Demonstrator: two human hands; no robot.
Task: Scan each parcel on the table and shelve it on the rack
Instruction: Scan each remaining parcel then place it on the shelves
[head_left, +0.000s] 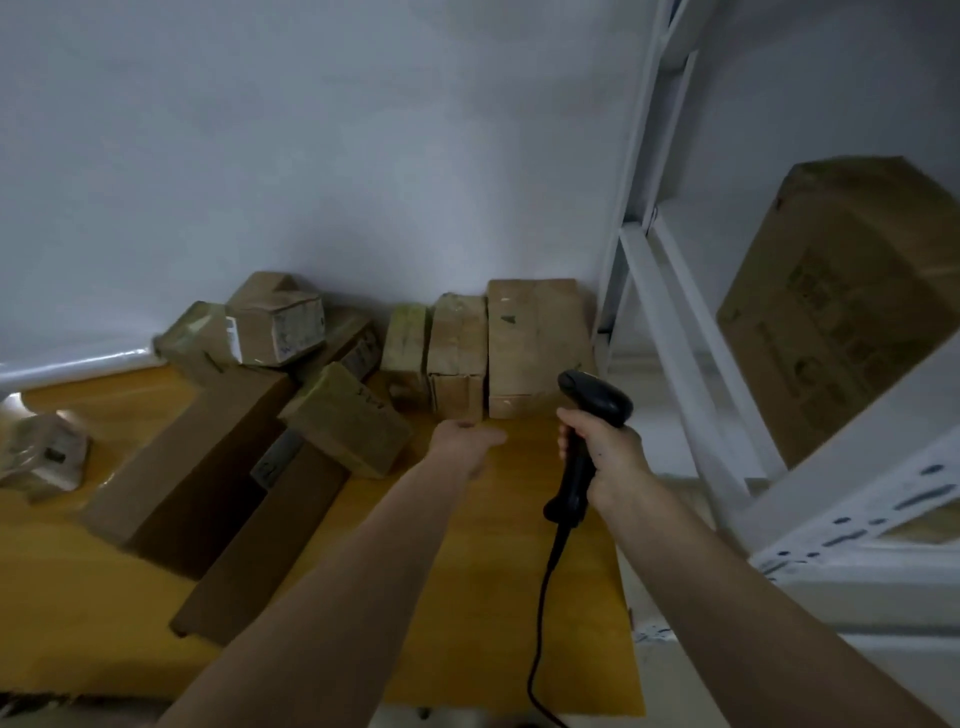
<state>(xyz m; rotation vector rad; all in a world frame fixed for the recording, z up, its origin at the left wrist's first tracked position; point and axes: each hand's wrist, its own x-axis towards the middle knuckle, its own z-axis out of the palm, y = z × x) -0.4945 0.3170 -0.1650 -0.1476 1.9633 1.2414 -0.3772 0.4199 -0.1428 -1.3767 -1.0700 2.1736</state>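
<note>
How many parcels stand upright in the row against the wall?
3: a small parcel on the left, a middle parcel and a large parcel nearest the rack. Others may be hidden.

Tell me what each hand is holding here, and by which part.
The right hand grips the black barcode scanner by its handle, cable hanging below. The left hand holds nothing; it reaches toward the upright parcels.

Counter (493, 597) before me; rack (691, 332) to its right, one box (852, 306) on its shelf. Three parcels (457, 353) stand side by side against the back wall. Left of them I count piled parcels (270, 327) atop long boxes (208, 457). Far left, one small parcel (44, 454) apart.
</note>
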